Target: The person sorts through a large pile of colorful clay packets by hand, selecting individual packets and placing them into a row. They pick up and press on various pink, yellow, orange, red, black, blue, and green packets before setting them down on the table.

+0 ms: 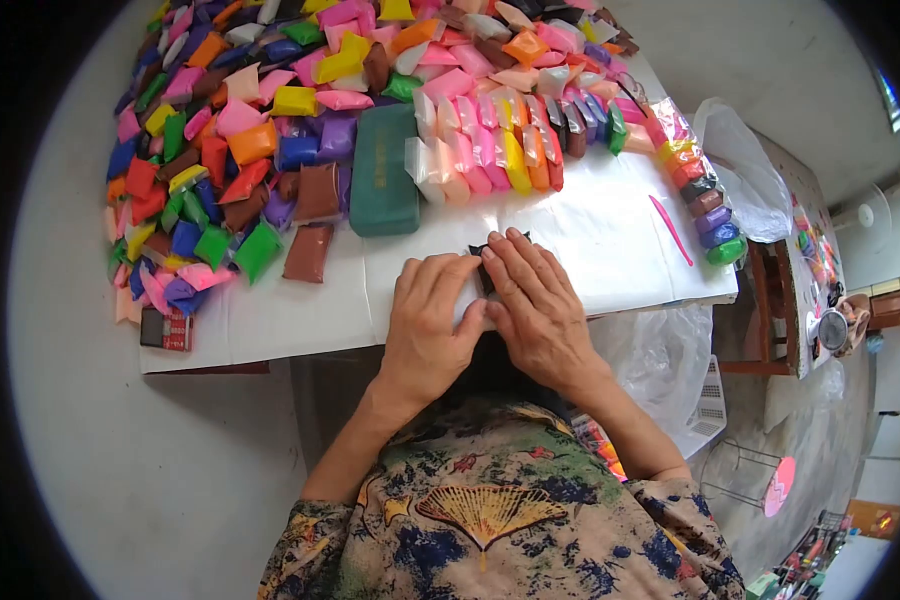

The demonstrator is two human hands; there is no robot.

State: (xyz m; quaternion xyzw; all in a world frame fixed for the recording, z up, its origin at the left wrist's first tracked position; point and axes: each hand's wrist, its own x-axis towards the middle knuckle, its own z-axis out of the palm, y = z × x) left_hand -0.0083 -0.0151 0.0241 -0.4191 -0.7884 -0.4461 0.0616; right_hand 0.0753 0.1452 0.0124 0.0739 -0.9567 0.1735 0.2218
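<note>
Both my hands rest together at the near edge of a white table [610, 230]. My left hand [432, 320] and my right hand [538, 305] press down on a small black packet [489, 252], which shows only between and above the fingers. The fingers of both hands lie flat over it. A dark green rectangular case [382, 170] lies just beyond my left hand. A neat row of small clay packets [490, 150] in pink, yellow, orange and red stands beyond my right hand.
A large heap of coloured clay packets [230, 130] covers the left and far side of the table. A pink plastic tool [672, 230] lies at the right, beside a column of packets [700, 190]. A clear plastic bag [740, 170] hangs off the right edge.
</note>
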